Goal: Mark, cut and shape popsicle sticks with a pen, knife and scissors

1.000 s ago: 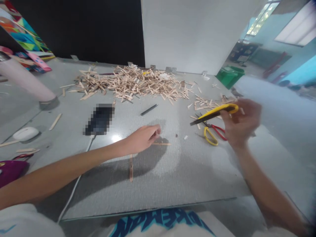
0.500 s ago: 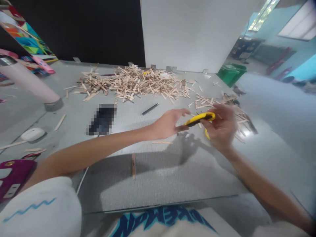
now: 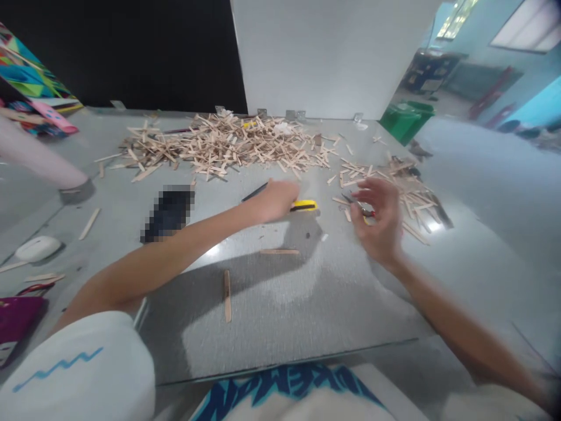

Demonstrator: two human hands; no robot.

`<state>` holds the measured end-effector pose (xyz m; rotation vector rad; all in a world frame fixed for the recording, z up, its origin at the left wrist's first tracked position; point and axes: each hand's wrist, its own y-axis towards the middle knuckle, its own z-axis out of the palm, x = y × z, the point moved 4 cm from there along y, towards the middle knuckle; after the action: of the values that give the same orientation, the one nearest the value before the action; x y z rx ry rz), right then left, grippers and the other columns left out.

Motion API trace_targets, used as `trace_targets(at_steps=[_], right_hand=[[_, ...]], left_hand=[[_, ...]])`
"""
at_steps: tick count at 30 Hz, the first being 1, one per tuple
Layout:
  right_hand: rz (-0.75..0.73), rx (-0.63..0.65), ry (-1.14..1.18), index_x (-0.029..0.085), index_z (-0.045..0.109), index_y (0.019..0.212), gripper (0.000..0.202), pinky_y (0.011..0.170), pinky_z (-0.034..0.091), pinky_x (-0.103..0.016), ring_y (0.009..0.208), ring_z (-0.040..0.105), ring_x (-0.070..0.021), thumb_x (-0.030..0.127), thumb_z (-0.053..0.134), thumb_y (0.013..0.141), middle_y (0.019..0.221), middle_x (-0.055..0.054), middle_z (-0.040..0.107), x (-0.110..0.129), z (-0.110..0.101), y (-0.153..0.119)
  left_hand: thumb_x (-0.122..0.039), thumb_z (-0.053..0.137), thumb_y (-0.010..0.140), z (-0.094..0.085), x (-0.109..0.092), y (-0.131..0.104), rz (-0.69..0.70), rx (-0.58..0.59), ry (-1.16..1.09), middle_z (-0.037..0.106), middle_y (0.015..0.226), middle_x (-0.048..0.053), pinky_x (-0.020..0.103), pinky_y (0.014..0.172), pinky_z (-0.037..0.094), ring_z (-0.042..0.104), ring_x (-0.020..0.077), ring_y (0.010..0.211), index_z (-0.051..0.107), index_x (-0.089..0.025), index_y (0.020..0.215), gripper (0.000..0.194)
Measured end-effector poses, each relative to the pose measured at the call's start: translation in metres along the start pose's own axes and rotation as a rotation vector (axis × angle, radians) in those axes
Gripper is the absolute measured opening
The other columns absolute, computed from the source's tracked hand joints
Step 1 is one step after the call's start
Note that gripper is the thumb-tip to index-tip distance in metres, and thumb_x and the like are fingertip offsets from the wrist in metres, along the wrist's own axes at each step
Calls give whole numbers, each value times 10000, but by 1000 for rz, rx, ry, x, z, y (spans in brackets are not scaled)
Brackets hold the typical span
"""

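My left hand [image 3: 277, 200] is closed low over the table, around a yellow-and-black utility knife [image 3: 304, 205] whose end sticks out on its right. A dark pen [image 3: 254, 192] pokes out on the other side of that hand. My right hand [image 3: 380, 221] curls around a small pair of pliers [image 3: 367, 213] with red on the handles; the metal jaws point left, and the palm hides most of the grip. Two flat wooden sticks lie before me: one crosswise [image 3: 279, 252], the other lengthwise [image 3: 227, 296].
A big heap of wooden slivers [image 3: 228, 143] lies along the back panel, with a smaller scatter [image 3: 412, 190] at the right. To the left are a blurred-out dark phone [image 3: 169, 213], a white earbud case [image 3: 38, 249] and a pink bottle [image 3: 44, 155]. A green bin [image 3: 405, 121] stands beyond.
The utility knife has passed from my right hand to my left, which has moved left and down beside the pen. The pliers now show in my right hand.
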<state>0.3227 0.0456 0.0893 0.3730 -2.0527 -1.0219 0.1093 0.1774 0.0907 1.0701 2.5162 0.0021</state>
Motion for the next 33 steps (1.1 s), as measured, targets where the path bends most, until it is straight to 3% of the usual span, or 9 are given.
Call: trace_targets(at_steps=[4, 7, 13, 15, 17, 20, 23, 28, 33], right_hand=[[43, 67, -116, 281, 734, 1150, 147, 916, 653, -467, 940, 778, -256, 376, 703, 1042, 1038, -63, 773, 5, 1, -4], [111, 172, -140, 262, 660, 701, 499, 812, 625, -420, 726, 736, -242, 499, 560, 1129, 607, -20, 616, 4, 2, -5], [308, 254, 8, 271, 700, 1262, 344, 610, 582, -327, 643, 735, -170, 546, 546, 1124, 1032, -55, 770, -5, 9, -5], [370, 298, 16, 251, 723, 1208, 413, 524, 514, -307, 513, 651, -150, 618, 566, 1106, 850, -22, 735, -8, 9, -6], [397, 331, -23, 226, 769, 1080, 556, 458, 399, -297, 418, 497, -135, 727, 527, 1090, 605, 33, 567, -9, 5, -6], [381, 420, -56, 200, 786, 823, 811, 458, 299, -310, 430, 370, -142, 833, 352, 1086, 491, 46, 323, -7, 1, -5], [384, 517, -11, 197, 744, 743, 798, 475, 342, -311, 489, 420, -148, 849, 411, 1060, 544, 15, 408, -3, 8, -5], [466, 568, 387, 263, 731, 1136, 669, 459, 498, -285, 607, 576, -172, 859, 777, 834, 772, 3, 630, 5, 35, -13], [519, 586, 497, 254, 722, 1137, 595, 468, 516, -290, 490, 535, -147, 818, 685, 952, 600, 52, 576, 10, 44, -22]], left_hand=[[-212, 583, 975, 18, 18, -8, 29, 165, 17, 686, 666, 75, 402, 908, 499, 676, 251, 783, 776, -180, 759, 291], [-304, 549, 1038, 23, 20, -16, 46, 166, 16, 727, 770, 84, 394, 931, 477, 686, 259, 861, 806, -184, 893, 318], [-292, 792, 903, 24, 21, -22, 32, 105, 10, 738, 815, 47, 427, 996, 443, 703, 277, 877, 768, -194, 907, 101], [-250, 783, 910, 20, 22, -21, 22, 67, 5, 730, 810, 50, 404, 950, 452, 699, 271, 859, 750, -190, 870, 79], [-238, 756, 941, 12, 21, -19, 6, 18, -5, 724, 813, 60, 381, 883, 459, 691, 265, 839, 743, -185, 867, 93], [-253, 688, 1018, -3, 13, -19, -8, -63, -37, 733, 865, 82, 359, 790, 461, 678, 250, 813, 743, -169, 926, 136], [-239, 702, 1034, -14, -6, -25, 13, -180, -88, 764, 1059, 106, 344, 823, 491, 701, 246, 937, 736, -159, 1088, 102], [-210, 774, 1023, -7, -50, -46, 235, -303, -250, 776, 1159, 86, 357, 962, 540, 731, 237, 1077, 705, -186, 1189, 182], [-201, 663, 1093, -2, -75, -71, 384, -418, -94, 751, 1341, 118, 438, 1096, 506, 689, 276, 1255, 551, -214, 1449, 373]])
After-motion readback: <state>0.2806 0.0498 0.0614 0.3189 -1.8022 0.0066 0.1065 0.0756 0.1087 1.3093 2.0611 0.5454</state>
